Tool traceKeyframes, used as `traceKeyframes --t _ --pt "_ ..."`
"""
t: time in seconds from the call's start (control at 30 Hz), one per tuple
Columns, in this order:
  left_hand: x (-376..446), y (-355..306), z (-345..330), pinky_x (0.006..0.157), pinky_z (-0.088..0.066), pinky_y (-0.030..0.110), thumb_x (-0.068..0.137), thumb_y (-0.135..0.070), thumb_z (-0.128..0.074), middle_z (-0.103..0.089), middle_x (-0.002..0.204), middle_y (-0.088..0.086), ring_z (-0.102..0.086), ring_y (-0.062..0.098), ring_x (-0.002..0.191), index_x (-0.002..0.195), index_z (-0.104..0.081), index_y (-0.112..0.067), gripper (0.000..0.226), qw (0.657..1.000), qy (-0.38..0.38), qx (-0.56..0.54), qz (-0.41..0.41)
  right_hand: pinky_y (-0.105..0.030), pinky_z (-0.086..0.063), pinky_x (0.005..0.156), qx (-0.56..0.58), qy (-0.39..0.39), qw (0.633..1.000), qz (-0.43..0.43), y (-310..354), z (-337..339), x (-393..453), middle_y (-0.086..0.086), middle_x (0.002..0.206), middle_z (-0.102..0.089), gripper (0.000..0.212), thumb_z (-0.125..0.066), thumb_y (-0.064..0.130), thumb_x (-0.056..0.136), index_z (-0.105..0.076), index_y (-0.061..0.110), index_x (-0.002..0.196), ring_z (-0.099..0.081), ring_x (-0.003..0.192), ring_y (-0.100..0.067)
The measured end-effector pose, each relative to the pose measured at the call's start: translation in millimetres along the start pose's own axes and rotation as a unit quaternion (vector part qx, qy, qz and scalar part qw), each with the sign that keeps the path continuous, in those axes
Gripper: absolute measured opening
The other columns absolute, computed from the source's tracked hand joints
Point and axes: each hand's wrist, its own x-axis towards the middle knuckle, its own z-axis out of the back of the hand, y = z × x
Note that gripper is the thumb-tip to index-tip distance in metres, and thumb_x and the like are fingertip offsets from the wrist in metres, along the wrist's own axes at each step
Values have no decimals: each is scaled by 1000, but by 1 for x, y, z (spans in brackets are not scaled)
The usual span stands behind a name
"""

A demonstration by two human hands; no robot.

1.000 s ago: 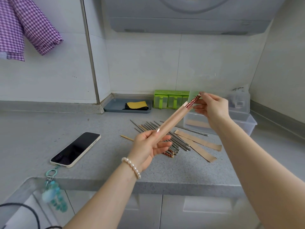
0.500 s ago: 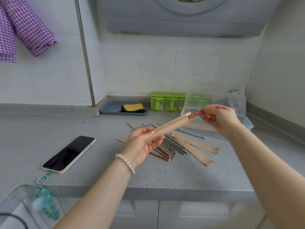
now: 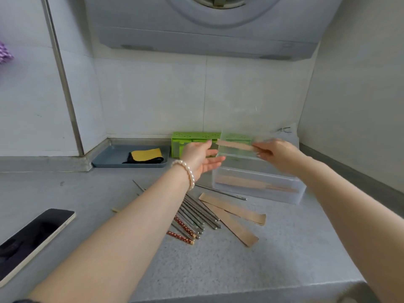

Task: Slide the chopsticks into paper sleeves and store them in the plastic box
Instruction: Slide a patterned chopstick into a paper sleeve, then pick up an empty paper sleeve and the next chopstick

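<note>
My right hand [image 3: 276,152] pinches the right end of a pair of chopsticks in a brown paper sleeve [image 3: 235,146] and holds it level above the clear plastic box [image 3: 259,196]. The picture is blurred there. My left hand [image 3: 200,159] is open, with straight fingers beside the sleeve's left end; I cannot tell whether it touches. The box's clear lid [image 3: 237,153] stands raised behind the sleeve. One sleeved pair [image 3: 251,184] lies inside the box. Loose metal chopsticks [image 3: 197,214], red dotted ones [image 3: 182,234] and two empty sleeves [image 3: 234,209] lie on the counter.
A phone [image 3: 32,239] lies at the near left. At the back wall stand a green container [image 3: 193,141] and a grey tray [image 3: 109,159] with a yellow cloth. A range hood [image 3: 207,29] hangs overhead. The counter's front edge runs along the bottom.
Both hands moved away from me toward the box. My left hand let go of the sleeve and opened. My right hand carried the sleeved pair over the box, now level.
</note>
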Motion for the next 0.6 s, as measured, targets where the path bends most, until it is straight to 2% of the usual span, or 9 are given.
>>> traceKeyframes --t 0.07,0.17,0.27,0.33,0.37,0.47,0.53,0.6 --pt "11 5 8 62 -57 32 95 -18 -51 -59 105 14 -65 22 68 110 -44 -8 20 998 -15 60 -6 -30 -39 79 -29 95 993 -59 -25 -3 20 -10 106 -60 39 -46 34 97 -50 21 134 -54 93 -23" --pt "23 13 35 62 -57 29 94 -19 -52 -61 100 10 -65 19 69 117 -51 -4 27 989 -42 141 -16 -30 -41 82 -7 189 978 -90 -38 -25 47 -8 104 -63 39 -44 37 98 -60 12 124 -54 87 -19" --pt "29 16 65 64 -56 28 93 -15 -53 -62 95 9 -64 18 71 113 -55 -3 23 979 -63 195 -11 -30 -41 94 -64 243 965 -80 -30 -42 64 -8 129 -57 41 -36 30 101 -52 10 133 -55 111 -25" --pt "30 16 83 65 -56 28 93 -13 -53 -62 93 10 -64 18 73 110 -57 -2 20 975 -74 210 1 -28 -44 86 -74 263 959 -82 -27 -52 71 -7 133 -55 41 -35 29 101 -51 12 135 -55 105 -23" --pt "29 16 91 66 -55 28 93 -11 -53 -62 92 10 -64 18 74 109 -57 -2 19 974 -77 214 5 -28 -44 87 -77 264 958 -82 -27 -57 74 -6 133 -56 39 -35 29 101 -52 14 134 -55 105 -22" --pt "26 18 109 68 -55 29 93 -9 -53 -62 94 11 -64 19 75 107 -58 -3 16 971 -89 222 11 -32 -38 102 -40 249 963 -96 -26 -70 77 -4 137 -52 37 -39 28 100 -53 14 132 -51 119 -24" --pt "23 17 119 71 -56 29 92 -7 -54 -63 98 13 -64 19 77 105 -59 -4 14 968 -97 232 10 -29 -40 90 19 198 973 -113 -27 -72 77 -13 129 -57 37 -43 26 99 -58 2 124 -55 106 -24" --pt "18 16 128 72 -56 28 90 -6 -57 -65 98 13 -64 18 78 103 -61 -3 14 962 -99 252 6 -28 -40 71 78 81 984 -141 -27 -66 73 -24 109 -66 35 -49 22 96 -65 -6 107 -54 82 -25"
